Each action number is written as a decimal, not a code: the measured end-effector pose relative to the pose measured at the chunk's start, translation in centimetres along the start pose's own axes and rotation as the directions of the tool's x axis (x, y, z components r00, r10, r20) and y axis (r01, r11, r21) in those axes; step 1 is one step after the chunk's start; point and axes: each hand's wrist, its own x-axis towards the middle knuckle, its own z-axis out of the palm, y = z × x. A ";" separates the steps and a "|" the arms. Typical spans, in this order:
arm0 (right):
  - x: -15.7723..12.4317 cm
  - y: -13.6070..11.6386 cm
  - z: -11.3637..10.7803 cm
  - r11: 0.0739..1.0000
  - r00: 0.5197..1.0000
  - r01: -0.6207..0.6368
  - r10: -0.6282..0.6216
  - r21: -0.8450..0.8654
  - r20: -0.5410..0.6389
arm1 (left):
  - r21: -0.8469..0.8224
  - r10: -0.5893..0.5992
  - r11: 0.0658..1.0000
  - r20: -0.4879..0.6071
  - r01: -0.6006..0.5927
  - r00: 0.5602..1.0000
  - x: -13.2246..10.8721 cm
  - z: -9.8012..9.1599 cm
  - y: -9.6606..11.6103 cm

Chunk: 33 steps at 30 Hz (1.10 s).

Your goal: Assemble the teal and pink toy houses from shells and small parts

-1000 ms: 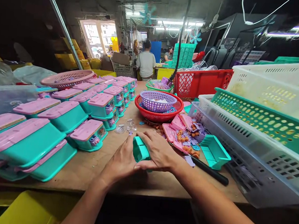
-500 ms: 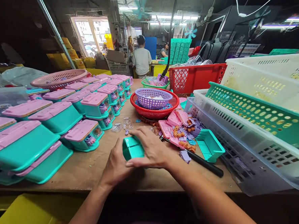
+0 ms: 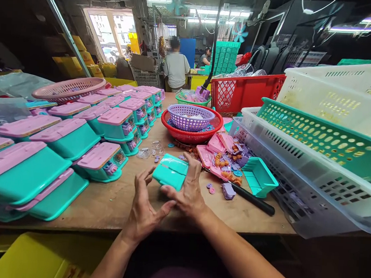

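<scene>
A teal plastic box (image 3: 171, 170) is tilted above the table with a smooth face and a seam turned toward me. My right hand (image 3: 191, 194) grips its right side, thumb at the lower edge and fingers along the far side. At the box's left, my left hand (image 3: 144, 210) has its fingers and thumb spread; whether a fingertip touches the box I cannot tell. To the right are small purple and pink round pieces (image 3: 211, 190), a lilac part (image 3: 228, 191), a black-handled tool (image 3: 253, 201) and another teal box (image 3: 260, 177) with its hollow side showing.
Stacked teal boxes with pink lids (image 3: 99, 159) fill the left side. Ahead stand a red basket (image 3: 188, 136) and a purple basket (image 3: 191, 121). Pink panels (image 3: 207, 156) and orange figures (image 3: 221, 160) lie in a pile. Large crates (image 3: 326, 194) line the right. Two people are farther back.
The teal box has turned from its hollow side to a smooth face and shifted slightly right. My left fingers have spread away from it. Round pieces at the right have come into view.
</scene>
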 end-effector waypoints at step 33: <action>0.9 1.5 0.0 0.931 0.926 0.001 -0.139 0.365 0.351 | -0.269 -0.181 0.931 0.245 0.246 0.952 0.5 -2.2 -0.2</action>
